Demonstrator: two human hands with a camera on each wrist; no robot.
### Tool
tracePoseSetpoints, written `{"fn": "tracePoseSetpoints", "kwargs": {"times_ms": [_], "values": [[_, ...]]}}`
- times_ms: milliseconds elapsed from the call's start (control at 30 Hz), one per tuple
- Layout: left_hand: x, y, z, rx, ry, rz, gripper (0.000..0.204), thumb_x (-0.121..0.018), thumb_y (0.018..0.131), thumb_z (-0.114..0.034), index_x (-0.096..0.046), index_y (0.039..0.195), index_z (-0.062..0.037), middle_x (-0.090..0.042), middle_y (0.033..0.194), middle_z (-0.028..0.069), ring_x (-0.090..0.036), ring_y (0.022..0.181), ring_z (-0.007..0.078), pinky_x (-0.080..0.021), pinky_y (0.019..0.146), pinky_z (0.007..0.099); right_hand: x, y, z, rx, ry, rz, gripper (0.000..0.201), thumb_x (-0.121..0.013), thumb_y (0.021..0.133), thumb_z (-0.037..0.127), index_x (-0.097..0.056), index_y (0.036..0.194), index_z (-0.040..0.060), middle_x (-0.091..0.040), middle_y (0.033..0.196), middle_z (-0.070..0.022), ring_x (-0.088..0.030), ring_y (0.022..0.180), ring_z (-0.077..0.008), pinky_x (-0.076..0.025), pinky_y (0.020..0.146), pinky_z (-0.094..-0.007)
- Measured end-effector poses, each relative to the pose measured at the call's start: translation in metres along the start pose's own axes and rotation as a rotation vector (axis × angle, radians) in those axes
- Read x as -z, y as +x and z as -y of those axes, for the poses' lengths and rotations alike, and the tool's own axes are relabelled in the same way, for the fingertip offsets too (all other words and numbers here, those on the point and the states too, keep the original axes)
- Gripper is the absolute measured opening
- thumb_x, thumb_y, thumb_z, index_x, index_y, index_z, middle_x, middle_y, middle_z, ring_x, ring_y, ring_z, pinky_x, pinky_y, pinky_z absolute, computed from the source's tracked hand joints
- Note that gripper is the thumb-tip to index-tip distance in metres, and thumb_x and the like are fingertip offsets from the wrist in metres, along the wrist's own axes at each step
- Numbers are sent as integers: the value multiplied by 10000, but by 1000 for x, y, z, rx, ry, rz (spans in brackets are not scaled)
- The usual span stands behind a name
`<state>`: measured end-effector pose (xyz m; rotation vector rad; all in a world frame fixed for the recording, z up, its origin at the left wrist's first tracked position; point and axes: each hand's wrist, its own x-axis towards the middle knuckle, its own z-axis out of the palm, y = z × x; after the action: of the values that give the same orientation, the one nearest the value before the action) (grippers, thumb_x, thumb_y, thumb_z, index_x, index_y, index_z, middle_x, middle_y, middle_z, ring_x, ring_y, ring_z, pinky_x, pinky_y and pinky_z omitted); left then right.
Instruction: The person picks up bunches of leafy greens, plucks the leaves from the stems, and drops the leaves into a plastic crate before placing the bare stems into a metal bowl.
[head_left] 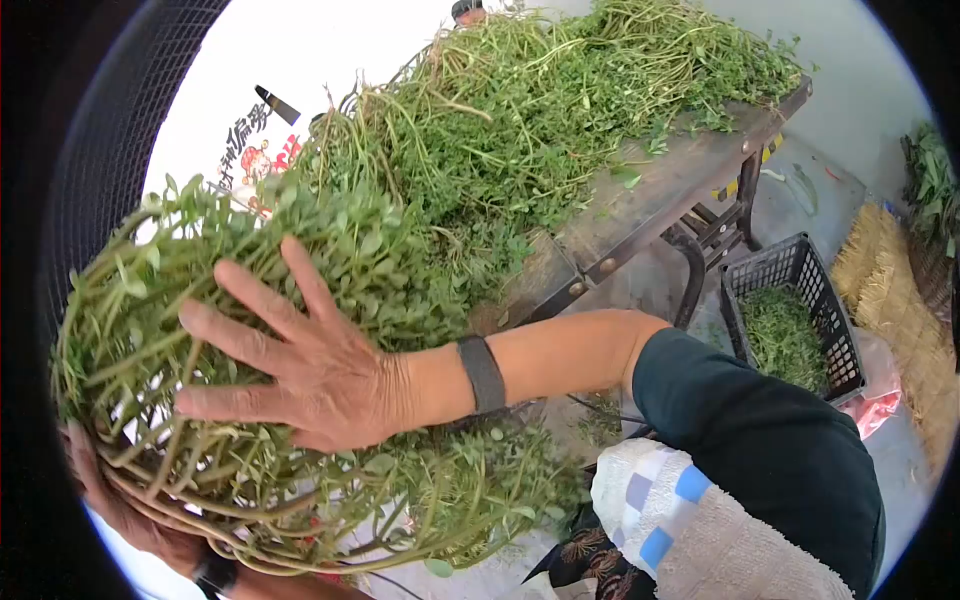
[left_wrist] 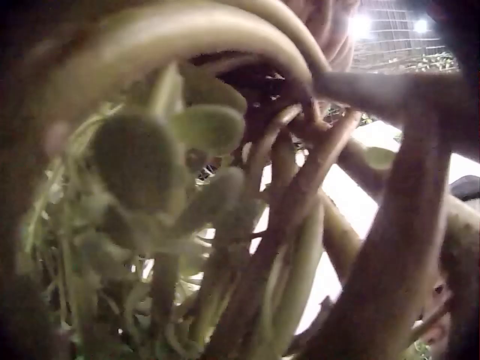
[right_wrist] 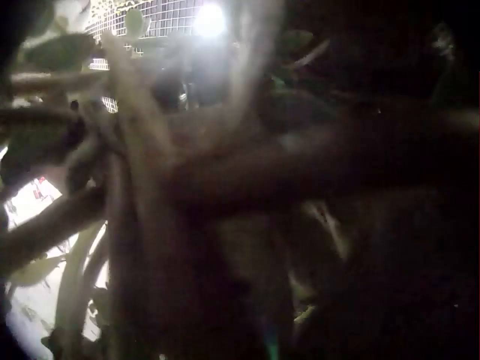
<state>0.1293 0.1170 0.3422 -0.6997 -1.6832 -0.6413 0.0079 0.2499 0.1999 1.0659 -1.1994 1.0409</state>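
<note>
In the head view, a large loose bunch of purslane [head_left: 330, 500], with long thick stems and small oval leaves, fills the lower left. My right hand [head_left: 310, 350] lies on top of it with the fingers spread wide. Along the lower left edge of the bunch, my left hand [head_left: 140, 520] rests against the curved stems from outside, partly hidden by them. Stems [left_wrist: 300, 202] and oval leaves [left_wrist: 142, 161] crowd the left wrist view. The right wrist view is dark, with blurred stems [right_wrist: 135, 217] close to the lens.
A heap of greens [head_left: 560, 110] covers most of a dark-edged bench [head_left: 650, 205]. On the floor to the right stands a black plastic crate [head_left: 845, 335] with cut greens inside, beside a woven straw sack [head_left: 890, 310]. Dark mesh [head_left: 110, 130] rises at the left.
</note>
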Motion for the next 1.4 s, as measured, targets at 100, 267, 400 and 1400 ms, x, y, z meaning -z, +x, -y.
{"fn": "tracePoseSetpoints", "kwargs": {"times_ms": [100,267,400,1400], "values": [[-30,35,-11,179,-253,-127,391,-457,929,-259,-454,1252,-39,-483,1222,134,-520,1082,219,-478,916,369,31,20,-15,8,-95,-40,1102,-754,564,120,-128,1407,455,-11,1519,-94,-7,1380,-390,44,1014,-703],[-92,70,13,107,-346,121,455,-454,911,-287,-423,1294,-44,-460,1281,143,-516,1112,256,-431,972,406,63,33,-79,31,-468,-129,996,-641,677,24,-132,1382,510,-22,1525,-57,-52,1383,-366,-14,1016,-706],[-169,106,40,334,-411,298,559,-489,892,-334,-362,1357,-50,-398,1349,160,-491,1148,276,-461,923,450,89,48,-143,78,-805,-154,847,-551,780,59,-175,1347,563,-98,1517,-46,-215,1349,-350,-81,1028,-689],[-29,-125,193,691,-241,519,686,-642,829,-371,-405,1259,108,-461,1266,214,-511,1101,306,-511,827,365,137,-73,-257,-225,-673,692,730,-564,863,433,-193,1446,199,-177,1482,-143,-189,1350,-362,-179,1115,-504]]}}
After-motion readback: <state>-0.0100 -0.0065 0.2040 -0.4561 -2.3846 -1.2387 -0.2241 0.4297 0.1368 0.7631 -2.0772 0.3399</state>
